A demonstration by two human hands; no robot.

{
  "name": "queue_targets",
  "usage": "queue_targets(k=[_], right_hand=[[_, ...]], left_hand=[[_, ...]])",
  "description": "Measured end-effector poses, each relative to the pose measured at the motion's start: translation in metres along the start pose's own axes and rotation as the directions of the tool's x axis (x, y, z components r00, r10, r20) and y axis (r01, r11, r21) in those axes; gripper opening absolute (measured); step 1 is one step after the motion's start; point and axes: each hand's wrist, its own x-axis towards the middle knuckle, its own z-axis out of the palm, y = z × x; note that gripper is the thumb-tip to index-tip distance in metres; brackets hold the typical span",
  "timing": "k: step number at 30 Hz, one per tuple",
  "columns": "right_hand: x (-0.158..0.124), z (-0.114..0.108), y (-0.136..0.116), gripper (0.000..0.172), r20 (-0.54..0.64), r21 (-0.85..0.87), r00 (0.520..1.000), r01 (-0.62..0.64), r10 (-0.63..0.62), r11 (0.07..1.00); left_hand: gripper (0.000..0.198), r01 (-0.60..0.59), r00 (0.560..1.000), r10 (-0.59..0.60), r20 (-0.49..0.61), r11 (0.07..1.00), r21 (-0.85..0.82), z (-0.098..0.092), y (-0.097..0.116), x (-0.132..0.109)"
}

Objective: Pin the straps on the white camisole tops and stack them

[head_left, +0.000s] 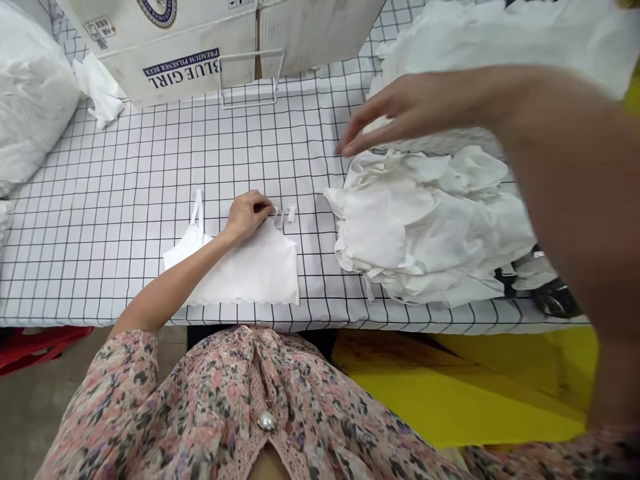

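My left hand [246, 215] rests on the top edge of a white scalloped-hem camisole [245, 267], which lies flat on the grid-patterned table cover [150, 167]. Its fingers curl closed on a small white strap end [278, 215], with a second white tab [291, 213] just beside it. One thin strap [197, 212] stands out at the garment's left. My right hand [395, 113] hangs over the far edge of a loose heap of white fabric pieces [430, 223], fingertips close to the heap and holding nothing.
A flattened Blue Girl cardboard box [185, 47] lies across the table's far edge, with a wire frame [250, 79] near it. A white stuffed sack [33, 100] and crumpled white cloth [97, 90] sit at far left. Yellow sheeting [465, 387] lies below the table's near edge.
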Motion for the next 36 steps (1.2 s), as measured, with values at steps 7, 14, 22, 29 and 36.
queue_targets(k=[7,14,22,29,36], right_hand=[[0.033,0.111,-0.081,0.102,0.229,0.327,0.968,-0.173,0.099,0.929],[0.024,0.117,-0.076,0.065,0.259,0.373,0.928,-0.351,0.267,0.859],[0.004,0.091,-0.036,0.038,0.273,0.380,0.954,-0.222,0.121,0.898],[-0.060,0.062,-0.017,0.035,0.349,0.539,0.935,-0.151,-0.056,0.829],[-0.075,0.099,-0.047,0.048,0.214,0.830,0.971,-0.238,0.105,0.505]], left_hand=[[0.010,-0.025,0.999,0.024,-0.044,1.000,-0.010,-0.005,0.001,0.001],[0.016,-0.056,0.993,0.058,-0.103,0.998,0.027,-0.002,0.003,-0.003],[0.012,-0.057,0.991,0.062,-0.121,0.997,0.047,-0.001,0.001,0.001],[0.014,-0.002,0.989,-0.006,-0.151,0.999,-0.052,0.001,-0.004,0.009],[0.016,0.028,0.987,-0.061,-0.151,0.976,-0.215,-0.021,0.035,-0.023]])
